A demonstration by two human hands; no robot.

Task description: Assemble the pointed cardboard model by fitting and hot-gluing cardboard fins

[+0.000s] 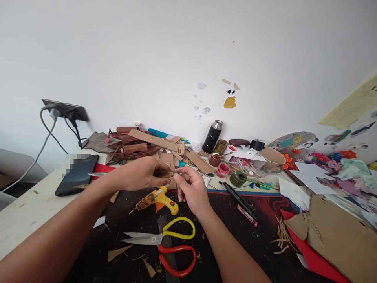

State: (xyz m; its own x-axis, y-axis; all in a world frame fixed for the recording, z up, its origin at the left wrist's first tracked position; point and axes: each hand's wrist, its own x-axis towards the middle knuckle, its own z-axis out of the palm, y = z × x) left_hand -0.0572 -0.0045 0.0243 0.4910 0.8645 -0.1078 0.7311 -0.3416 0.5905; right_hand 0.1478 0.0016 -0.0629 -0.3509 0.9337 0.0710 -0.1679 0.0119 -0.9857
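My left hand (144,173) and my right hand (193,186) meet above the middle of the desk. Between the left thumb and fingers sits a small brown piece (165,173), mostly covered, so its kind is unclear. Thumb and forefinger of my right hand pinch together at its right end; what they grip is too small to make out. Just below the hands lies a yellow glue gun (169,202) with a stained nozzle. Nearer to me are open scissors (153,238) with one yellow and one red handle, resting on a dark strip (172,261).
Cardboard scraps (156,140) and brown model pieces (134,149) pile up along the wall. A black thermos (212,137), paint jars (222,170) and a utility knife (241,201) stand or lie right of centre. Left is a phone (77,177); right, twigs (283,234) and a cardboard sheet (338,239).
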